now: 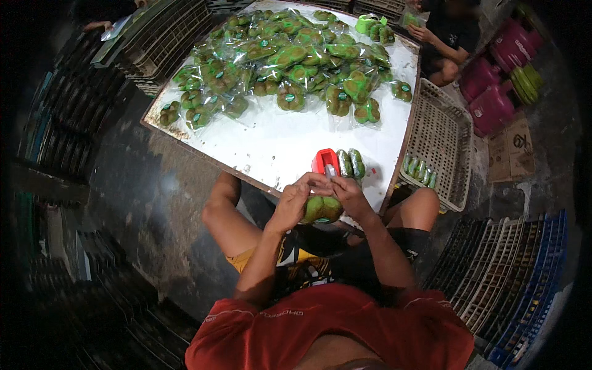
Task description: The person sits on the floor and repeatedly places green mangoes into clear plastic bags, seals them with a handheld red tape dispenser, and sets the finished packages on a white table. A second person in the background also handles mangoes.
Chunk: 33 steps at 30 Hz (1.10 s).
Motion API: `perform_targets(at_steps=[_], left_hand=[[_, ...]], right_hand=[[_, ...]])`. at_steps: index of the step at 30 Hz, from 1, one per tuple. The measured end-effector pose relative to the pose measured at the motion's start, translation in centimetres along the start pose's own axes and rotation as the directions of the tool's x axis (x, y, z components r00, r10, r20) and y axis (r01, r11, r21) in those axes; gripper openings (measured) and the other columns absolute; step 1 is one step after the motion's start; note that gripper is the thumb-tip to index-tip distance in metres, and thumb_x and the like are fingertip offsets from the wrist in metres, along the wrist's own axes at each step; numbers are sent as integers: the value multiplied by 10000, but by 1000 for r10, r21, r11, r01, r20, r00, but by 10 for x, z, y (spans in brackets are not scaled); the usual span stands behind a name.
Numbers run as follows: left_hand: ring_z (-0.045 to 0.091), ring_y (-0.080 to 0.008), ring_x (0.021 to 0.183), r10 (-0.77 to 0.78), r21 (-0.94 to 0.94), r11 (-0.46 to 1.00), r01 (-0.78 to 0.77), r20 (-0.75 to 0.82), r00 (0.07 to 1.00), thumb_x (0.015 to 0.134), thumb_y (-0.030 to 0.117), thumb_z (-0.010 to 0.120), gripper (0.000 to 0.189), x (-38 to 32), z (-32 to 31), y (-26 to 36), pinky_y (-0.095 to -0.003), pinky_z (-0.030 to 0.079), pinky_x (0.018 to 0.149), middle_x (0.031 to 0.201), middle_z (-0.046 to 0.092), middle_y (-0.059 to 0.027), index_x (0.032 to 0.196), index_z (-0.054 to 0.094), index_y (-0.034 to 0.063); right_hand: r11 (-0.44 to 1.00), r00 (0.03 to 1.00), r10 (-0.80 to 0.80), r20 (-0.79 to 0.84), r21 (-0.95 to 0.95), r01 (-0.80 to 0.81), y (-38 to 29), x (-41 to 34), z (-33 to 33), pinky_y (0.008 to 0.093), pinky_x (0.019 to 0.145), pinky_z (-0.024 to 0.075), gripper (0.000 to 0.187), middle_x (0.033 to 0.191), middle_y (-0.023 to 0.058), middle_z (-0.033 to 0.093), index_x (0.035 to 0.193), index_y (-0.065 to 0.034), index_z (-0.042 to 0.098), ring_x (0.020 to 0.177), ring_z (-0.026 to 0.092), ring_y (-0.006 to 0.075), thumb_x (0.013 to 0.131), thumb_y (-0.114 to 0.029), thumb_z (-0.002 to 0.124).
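My left hand and my right hand pinch the gathered top of a clear plastic bag between them. Inside the bag hangs a pack of round green-brown fruit with a green label, below my fingers at the table's near edge. Just beyond my fingertips stands a red bag-neck tape sealer; whether the bag touches it, I cannot tell. Two wrapped fruit packs stand on edge against its right side. Farther back on the white table lies a large heap of bagged fruit packs.
Right of the table, a perforated plastic crate holds several wrapped packs. A green tape sealer stands at the far right corner, near another person holding a bag. Stacked crates rise at the far left; more crates are at right.
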State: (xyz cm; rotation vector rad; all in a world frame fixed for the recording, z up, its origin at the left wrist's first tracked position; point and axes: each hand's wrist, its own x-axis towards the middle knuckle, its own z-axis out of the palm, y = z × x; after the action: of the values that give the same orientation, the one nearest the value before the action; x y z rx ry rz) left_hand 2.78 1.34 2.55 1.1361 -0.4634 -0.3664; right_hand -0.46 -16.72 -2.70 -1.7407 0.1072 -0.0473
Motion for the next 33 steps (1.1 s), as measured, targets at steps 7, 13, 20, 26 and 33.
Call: perform_targets(at_steps=[7,13,20,26,33], left_hand=[[569,-157,867,-82,246,957,156,-287,955,1069,455,375,604,10,-7,10,-300,467,806,928,615,-60,864,636,-49],[572,-120,823,-293,-12,954,299,-248,923,1039,271,520,327,16,-15,-2,-259,464,722,931,629,-55,928,658,-4],[595,-144,843,-3,309,950,31,-91,996,1005,186,595,250,20,-23,-23,-291,491,765,1061,686,-49,1081,657,-44],[606,-114,845,-209,357,902,241,-126,970,933,173,682,252,20,-4,1,-288,488,773,881,713,-78,1085,705,-27],[618,-113,815,-164,319,917,238,-242,956,871,63,746,334,12,-2,0,-256,496,751,830,694,-86,1162,585,35]], right_hand=[[933,932,-353,-76,-101,345,-54,-20,13,317,862,478,158,945,62,676,953,-14,716,925,628,179,895,-131,626],[942,994,53,-100,334,-16,-25,-17,11,311,856,479,179,938,28,682,960,-10,722,904,616,141,932,-145,607],[977,990,96,-107,200,-73,-37,-9,6,267,807,477,121,931,27,665,958,-6,692,863,602,97,921,-106,635],[963,980,50,-193,271,4,-39,-8,9,266,806,485,71,921,31,660,930,-8,659,877,608,99,904,-74,660],[997,983,-78,-166,5,80,-33,-6,2,261,805,483,75,894,20,652,943,5,665,853,611,105,907,-51,632]])
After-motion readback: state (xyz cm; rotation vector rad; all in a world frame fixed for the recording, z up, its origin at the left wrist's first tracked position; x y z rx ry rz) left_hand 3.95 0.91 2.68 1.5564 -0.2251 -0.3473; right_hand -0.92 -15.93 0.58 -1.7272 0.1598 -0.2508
